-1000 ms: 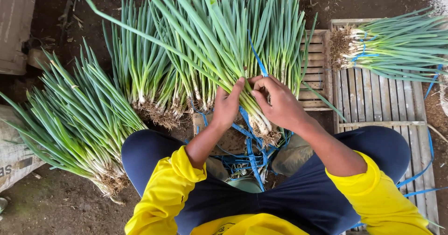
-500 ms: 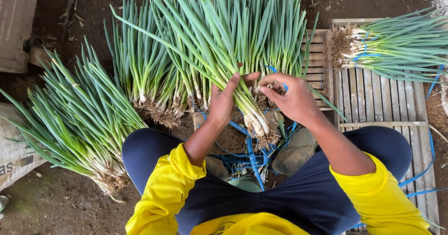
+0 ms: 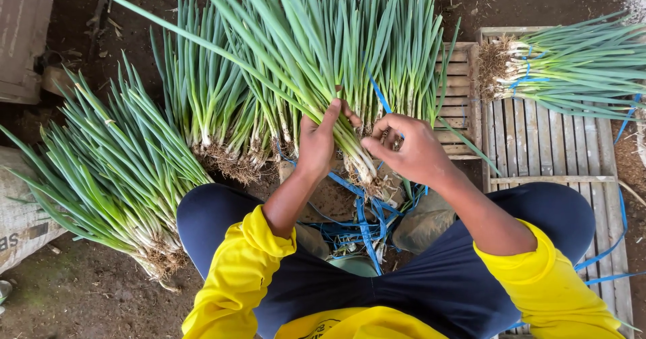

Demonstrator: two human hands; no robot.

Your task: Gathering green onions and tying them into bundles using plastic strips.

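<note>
— Scallion bunch (image 3: 336, 120), where does it sit in the head view?

— At centre, leaves fanning toward twelve o'clock, roots toward six. The left hand (image 3: 317, 140) is wrapped around its white stems; the right hand (image 3: 410, 149), at three o'clock of it, is curled, fingertips pinching at the stems beside a blue strap (image 3: 380, 97).

— And round about?

— More blue straps (image 3: 363, 221) lie tangled at six o'clock between the knees. A loose pile of scallions (image 3: 114, 177) lies at nine o'clock; a tied bundle (image 3: 572, 70) rests on a wooden pallet (image 3: 538, 147) at two o'clock.
</note>
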